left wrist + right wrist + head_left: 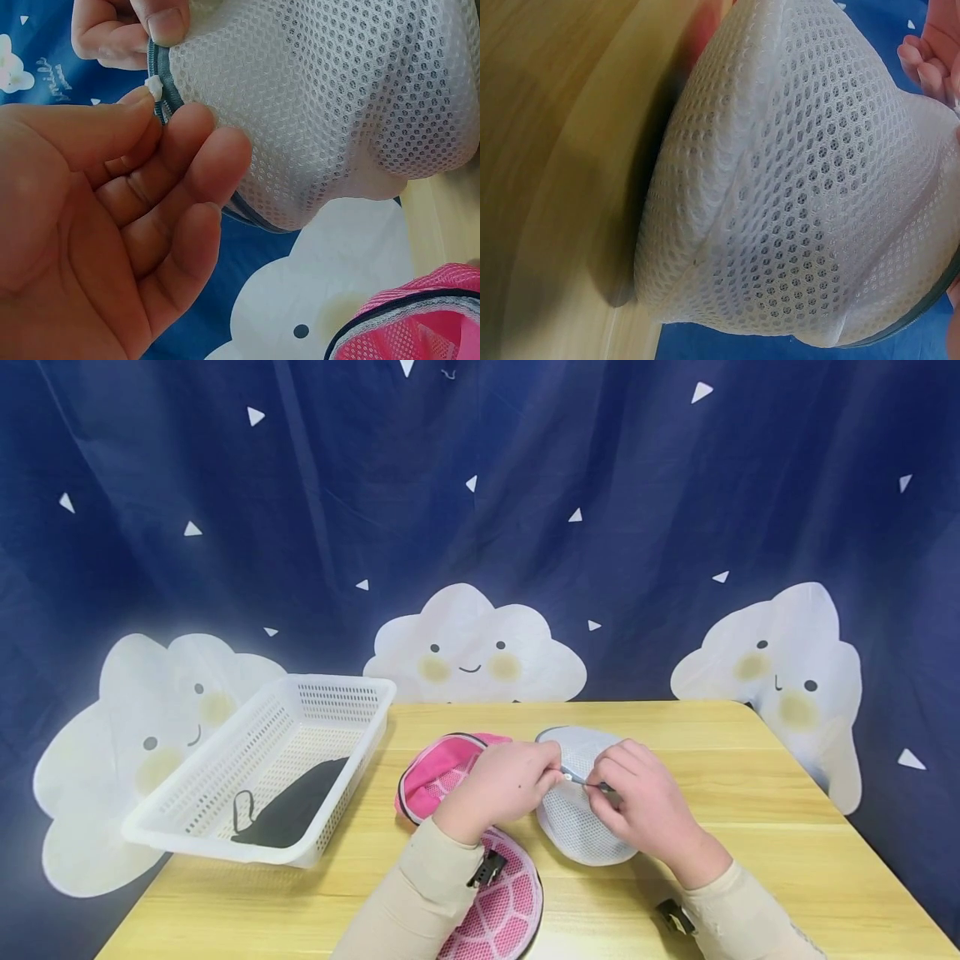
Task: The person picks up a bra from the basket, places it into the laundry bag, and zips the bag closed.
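Note:
A white mesh laundry bag (585, 827) with a grey-blue zipper stands on the table in front of me, both hands at its upper edge. My left hand (517, 781) pinches the small white zipper pull (155, 86) between thumb and forefinger, its other fingers loosely bent. Just beside it, my right hand (647, 793) pinches the zipper band (166, 75) at the bag's rim. The mesh side of the bag fills most of the right wrist view, hiding much of that hand there.
A pink mesh bag (431, 770) with a dark-edged opening lies left of the white one. Nearer me, a round pink mesh piece (506, 897) lies partly under my left sleeve. At the left, a white plastic basket (217, 850) holds a dark cloth item (300, 806) with a loop.

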Motion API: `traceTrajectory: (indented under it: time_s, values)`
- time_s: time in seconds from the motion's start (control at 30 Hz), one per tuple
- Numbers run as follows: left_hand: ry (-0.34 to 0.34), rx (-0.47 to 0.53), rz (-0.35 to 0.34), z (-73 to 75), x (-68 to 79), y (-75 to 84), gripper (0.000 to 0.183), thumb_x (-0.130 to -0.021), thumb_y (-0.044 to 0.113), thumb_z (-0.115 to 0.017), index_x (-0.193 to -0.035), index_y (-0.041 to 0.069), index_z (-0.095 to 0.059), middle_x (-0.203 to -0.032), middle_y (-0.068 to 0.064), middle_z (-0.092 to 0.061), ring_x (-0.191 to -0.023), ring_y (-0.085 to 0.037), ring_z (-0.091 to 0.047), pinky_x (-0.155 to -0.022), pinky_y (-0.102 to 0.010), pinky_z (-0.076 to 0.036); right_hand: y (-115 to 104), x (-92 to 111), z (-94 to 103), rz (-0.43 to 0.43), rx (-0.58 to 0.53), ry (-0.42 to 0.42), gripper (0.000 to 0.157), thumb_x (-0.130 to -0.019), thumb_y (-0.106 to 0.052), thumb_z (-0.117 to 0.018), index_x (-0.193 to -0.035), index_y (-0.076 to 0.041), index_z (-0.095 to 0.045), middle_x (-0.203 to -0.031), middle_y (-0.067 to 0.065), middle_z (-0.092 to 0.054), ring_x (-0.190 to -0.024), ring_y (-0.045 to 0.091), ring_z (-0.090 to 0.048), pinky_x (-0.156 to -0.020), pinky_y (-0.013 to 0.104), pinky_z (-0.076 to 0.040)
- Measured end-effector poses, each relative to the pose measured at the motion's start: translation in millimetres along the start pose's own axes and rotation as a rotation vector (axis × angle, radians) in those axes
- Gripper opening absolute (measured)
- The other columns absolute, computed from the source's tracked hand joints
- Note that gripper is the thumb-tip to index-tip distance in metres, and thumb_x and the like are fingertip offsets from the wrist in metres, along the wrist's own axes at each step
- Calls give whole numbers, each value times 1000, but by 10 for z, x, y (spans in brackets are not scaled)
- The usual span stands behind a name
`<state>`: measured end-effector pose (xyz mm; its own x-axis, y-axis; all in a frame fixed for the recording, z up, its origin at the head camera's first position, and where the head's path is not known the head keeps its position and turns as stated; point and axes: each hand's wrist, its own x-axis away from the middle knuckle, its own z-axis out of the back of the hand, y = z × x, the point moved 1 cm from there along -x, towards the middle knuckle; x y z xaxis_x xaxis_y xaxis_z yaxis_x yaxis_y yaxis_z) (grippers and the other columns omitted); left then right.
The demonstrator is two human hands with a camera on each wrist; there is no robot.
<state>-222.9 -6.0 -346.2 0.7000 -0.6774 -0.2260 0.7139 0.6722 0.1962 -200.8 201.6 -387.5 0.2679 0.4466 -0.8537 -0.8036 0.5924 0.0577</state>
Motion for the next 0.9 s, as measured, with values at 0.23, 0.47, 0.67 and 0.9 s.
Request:
traceTrajectory:
  time_s: [0.23,0.47,0.67,0.9]
  values:
    - [18,-3,12,3,-15,-11,21,-100,32,-65,-85,23,-54,-68,11,-49,-64,-8,-49,-58,-25,-41,8,15,-5,-37,0,-34,14,-92,-21,-56,-84,-12,-61,-85,-5,-57,-77,18,-50,-74,31,-39]
    - [25,-11,14,13,-9,19,23,-99,32,-67,-83,23,-53,-65,11,-47,-61,-8,-48,-57,-24,-39,23,9,-18,-63,12,-82,9,-87,-21,-62,-89,-12,-64,-90,-4,-60,-82,20,-52,-79,31,-40]
    - [30,-8,7,-4,-10,63,25,-98,33,-68,-81,23,-53,-63,12,-47,-60,-7,-47,-55,-24,-38,27,-12,-49,-54,23,-110,15,-93,-27,-61,-91,-14,-67,-92,-4,-60,-84,21,-54,-80,33,-41]
    - [47,-5,-3,-45,-17,115,26,-98,33,-68,-80,23,-52,-62,12,-45,-59,-7,-47,-54,-23,-38,25,-23,-31,-25,-9,-57,24,-102,-27,-57,-86,-13,-67,-88,-3,-60,-81,21,-54,-77,33,-42]
